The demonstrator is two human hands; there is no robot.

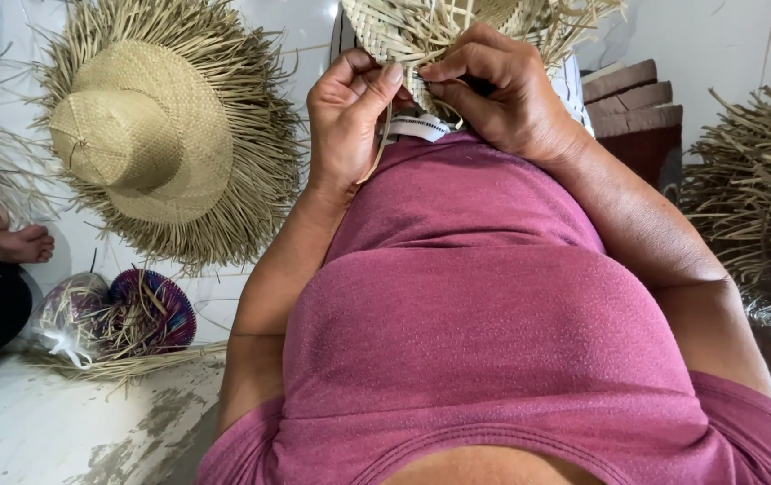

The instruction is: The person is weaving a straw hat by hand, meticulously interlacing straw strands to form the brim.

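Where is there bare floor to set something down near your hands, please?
Bare white floor lies lower left, below the purple woven piece. A small patch sits between the straw hat and left hand. Crowded right: straw pile, stacked boards.

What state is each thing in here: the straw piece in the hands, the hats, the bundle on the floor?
Woven pale straw piece: unfinished, loose strands sticking out, held by both hands.
Left hand: closed, pinching strands at the weave.
Right hand: closed, gripping the weave's edge.
Tan woven straw hat: crown shaped, brim fringe untrimmed, lying on the floor.
Purple-wrapped straw bundle: lying open, strands spilling out.
Straw heap at right: loose, untrimmed strands.
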